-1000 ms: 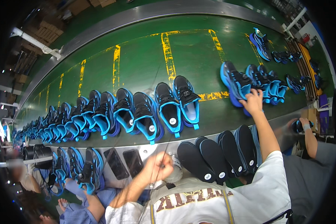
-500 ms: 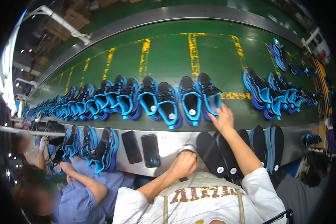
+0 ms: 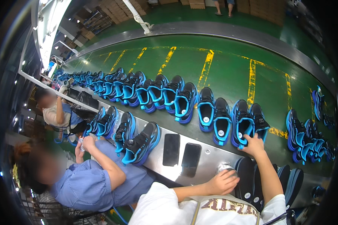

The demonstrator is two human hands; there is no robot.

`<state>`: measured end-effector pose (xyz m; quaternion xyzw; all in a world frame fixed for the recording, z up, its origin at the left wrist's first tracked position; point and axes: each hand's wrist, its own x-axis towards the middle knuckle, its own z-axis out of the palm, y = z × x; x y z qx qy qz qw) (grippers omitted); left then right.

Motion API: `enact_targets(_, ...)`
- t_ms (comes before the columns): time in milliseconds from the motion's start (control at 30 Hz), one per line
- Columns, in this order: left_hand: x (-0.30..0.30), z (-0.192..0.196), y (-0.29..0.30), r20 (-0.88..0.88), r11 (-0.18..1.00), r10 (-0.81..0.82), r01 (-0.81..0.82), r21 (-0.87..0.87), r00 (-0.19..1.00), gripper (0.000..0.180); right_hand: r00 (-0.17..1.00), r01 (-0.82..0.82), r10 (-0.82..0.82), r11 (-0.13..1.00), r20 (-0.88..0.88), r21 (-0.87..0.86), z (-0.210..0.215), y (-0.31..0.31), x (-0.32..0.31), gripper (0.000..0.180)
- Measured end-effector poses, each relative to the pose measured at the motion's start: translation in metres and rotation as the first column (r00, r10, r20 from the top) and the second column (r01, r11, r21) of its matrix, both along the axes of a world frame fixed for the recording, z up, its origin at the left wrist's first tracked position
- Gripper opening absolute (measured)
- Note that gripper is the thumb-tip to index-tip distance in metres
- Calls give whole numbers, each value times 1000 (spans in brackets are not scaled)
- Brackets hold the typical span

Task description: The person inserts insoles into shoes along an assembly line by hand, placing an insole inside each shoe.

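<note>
My right hand (image 3: 254,145) is at the heels of a pair of black-and-blue sneakers. Its thumb and index finger close on the heel collar of the left sneaker (image 3: 241,118), while another finger lies near the right sneaker (image 3: 258,119). Fingers curled, my left hand (image 3: 223,182) rests against a round, shiny, clear-and-silver thing (image 3: 226,167) on the metal ledge; its palm side is hidden. Black insoles (image 3: 245,174) with round white labels lie beside it, partly under my right forearm. Further right are blue-edged insoles (image 3: 294,183).
A long row of sneakers (image 3: 161,86) runs along the green belt (image 3: 184,60). More sneakers (image 3: 296,131) stand at right. Two dark phones (image 3: 171,150) lie on the metal ledge (image 3: 154,155). A co-worker in a blue shirt (image 3: 86,183) sits at left, beside sneakers (image 3: 142,144).
The view has shifted, bringing the co-worker at left further in. My right hand has gone from the right sneaker's collar to the left sneaker's heel. My left hand stays by the round shiny thing.
</note>
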<state>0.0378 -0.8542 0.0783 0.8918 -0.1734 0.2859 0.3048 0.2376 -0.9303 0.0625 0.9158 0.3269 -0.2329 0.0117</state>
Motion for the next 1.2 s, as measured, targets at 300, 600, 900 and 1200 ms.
enact_targets(300,64,-29,356,-189,277,954,-923,265,232,42,988,53,-62,996,145,68,-13,-4,-7,53)
enact_targets(600,86,-50,413,-703,558,710,-582,592,-34,46,969,123,-136,990,208,76,-18,-25,5,39)
enact_targets(900,127,-34,254,-736,696,661,-485,530,144,46,951,27,-14,999,308,-38,-5,-139,57,42)
enact_targets(1200,135,5,196,-668,753,658,-283,594,349,45,917,97,-216,936,334,339,36,-207,-16,47)
